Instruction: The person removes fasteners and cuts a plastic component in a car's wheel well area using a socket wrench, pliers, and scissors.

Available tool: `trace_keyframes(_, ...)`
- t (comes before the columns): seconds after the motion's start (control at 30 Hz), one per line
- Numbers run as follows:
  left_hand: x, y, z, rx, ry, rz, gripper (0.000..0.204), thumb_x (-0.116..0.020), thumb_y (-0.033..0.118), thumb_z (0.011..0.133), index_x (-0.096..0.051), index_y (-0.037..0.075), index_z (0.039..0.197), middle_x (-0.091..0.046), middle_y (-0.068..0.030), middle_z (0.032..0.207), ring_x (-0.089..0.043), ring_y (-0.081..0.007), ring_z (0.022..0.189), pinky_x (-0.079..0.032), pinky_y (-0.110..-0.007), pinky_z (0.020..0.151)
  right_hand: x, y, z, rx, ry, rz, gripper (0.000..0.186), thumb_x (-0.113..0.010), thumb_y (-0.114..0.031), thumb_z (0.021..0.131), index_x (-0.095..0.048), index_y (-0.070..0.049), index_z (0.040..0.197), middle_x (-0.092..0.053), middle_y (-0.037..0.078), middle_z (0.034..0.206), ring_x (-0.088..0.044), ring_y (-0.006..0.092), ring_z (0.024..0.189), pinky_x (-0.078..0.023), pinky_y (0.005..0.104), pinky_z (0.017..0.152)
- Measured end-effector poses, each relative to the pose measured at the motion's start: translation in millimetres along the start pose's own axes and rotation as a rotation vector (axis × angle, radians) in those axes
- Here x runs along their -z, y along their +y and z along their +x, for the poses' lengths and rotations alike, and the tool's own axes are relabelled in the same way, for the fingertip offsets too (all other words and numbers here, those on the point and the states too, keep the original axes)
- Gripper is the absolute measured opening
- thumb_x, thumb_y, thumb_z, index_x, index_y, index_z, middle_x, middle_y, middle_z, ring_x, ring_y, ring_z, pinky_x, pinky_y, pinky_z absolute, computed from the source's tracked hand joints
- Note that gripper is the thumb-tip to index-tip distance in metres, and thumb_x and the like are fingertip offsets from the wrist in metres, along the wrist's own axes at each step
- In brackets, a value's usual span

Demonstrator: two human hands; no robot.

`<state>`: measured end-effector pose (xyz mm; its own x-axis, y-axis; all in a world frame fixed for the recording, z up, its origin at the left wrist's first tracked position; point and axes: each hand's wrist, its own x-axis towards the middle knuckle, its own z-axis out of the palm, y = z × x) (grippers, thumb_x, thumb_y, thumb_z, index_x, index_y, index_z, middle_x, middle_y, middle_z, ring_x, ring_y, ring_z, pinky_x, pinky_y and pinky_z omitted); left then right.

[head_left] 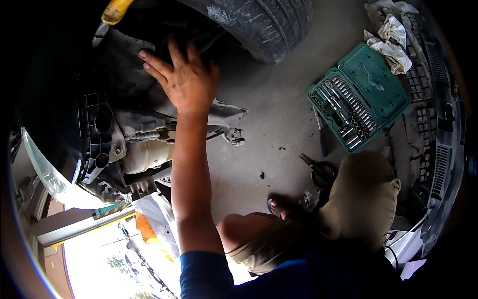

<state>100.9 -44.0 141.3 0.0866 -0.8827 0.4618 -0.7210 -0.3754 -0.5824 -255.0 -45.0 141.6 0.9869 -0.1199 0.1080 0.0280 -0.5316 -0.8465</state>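
My left hand [191, 84] reaches up into the dark wheel arch of a car, fingers spread, with nothing seen in it. Its fingertips are close to a dark grey liner panel [127, 47]; whether they touch it cannot be made out. Right of the hand is a worn black tyre [269, 30]. A yellow handle-like piece [116, 11] with a grey metal end sticks in at the top left. Below the hand, a ribbed hose [144, 136], a pale plastic reservoir [147, 155] and a loose wiring connector [236, 141] show beside my forearm. My right hand is out of view.
A green socket set case [393, 104] lies opened on the concrete floor, with a dark-handled tool [321, 137] beside it. Black scissor-like cutters [318, 169] lie near my knee. Crumpled white rags [393, 45] rest by black car trim [440, 164] on the right. A headlamp [52, 174] is at left.
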Motion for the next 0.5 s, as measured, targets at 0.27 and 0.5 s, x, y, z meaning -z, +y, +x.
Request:
trace_keyframes(0.27,12,7,1,-0.024,-0.023,-0.001,0.061,-0.067,0.038,0.076,-0.056,0.014,0.131,-0.034,-0.0172,0.147,0.004,-0.0705,0.132,-0.009,-0.077,0.106,5,23,2,-0.003,0.128,0.036,0.051,-0.067,-0.004,0.067,-0.061,0.001,0.117,-0.064,0.012,0.078,-0.063,0.0237,0.069,-0.05,0.0369,0.064)
trace_keyframes(0.5,22,-4,-18,-0.146,0.031,-0.032,0.054,-0.068,0.031,0.075,-0.061,0.011,0.125,-0.037,-0.0187,0.145,0.0,-0.0698,0.132,-0.01,-0.08,0.101,44,81,37,-0.136,0.33,-0.007,0.056,-0.067,-0.002,0.066,-0.06,0.001,0.122,-0.064,0.013,0.08,-0.064,0.0244,0.07,-0.05,0.0374,0.065)
